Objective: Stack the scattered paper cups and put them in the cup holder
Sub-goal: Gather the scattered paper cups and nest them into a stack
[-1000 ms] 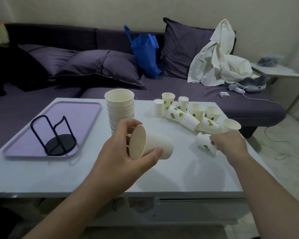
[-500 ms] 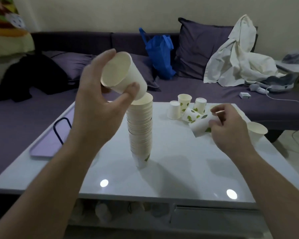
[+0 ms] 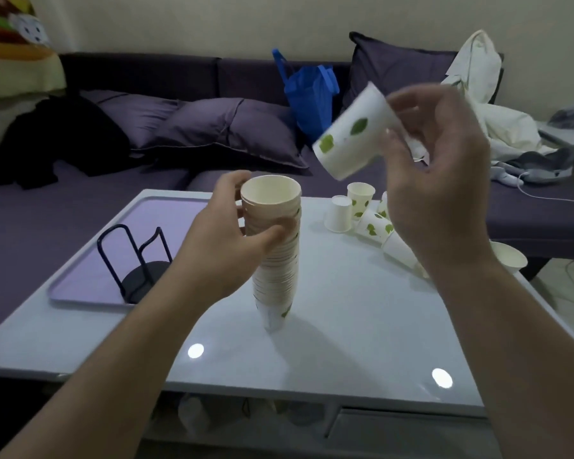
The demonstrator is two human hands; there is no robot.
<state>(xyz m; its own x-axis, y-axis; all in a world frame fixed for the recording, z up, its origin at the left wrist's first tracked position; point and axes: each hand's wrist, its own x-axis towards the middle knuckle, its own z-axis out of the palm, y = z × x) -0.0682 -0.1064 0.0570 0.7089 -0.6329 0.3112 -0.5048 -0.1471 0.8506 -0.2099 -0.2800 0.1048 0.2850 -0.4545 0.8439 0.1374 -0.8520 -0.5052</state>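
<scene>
Left hand (image 3: 227, 246) grips stack (image 3: 275, 250) — right hand (image 3: 434, 180) holds cup (image 3: 352, 134) above.

Head camera, close, looking forward-down over table (image 3: 362, 326).

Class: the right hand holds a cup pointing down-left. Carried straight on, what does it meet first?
Probably the open top of the cup stack, steadied by the left hand; depth is uncertain.
</scene>
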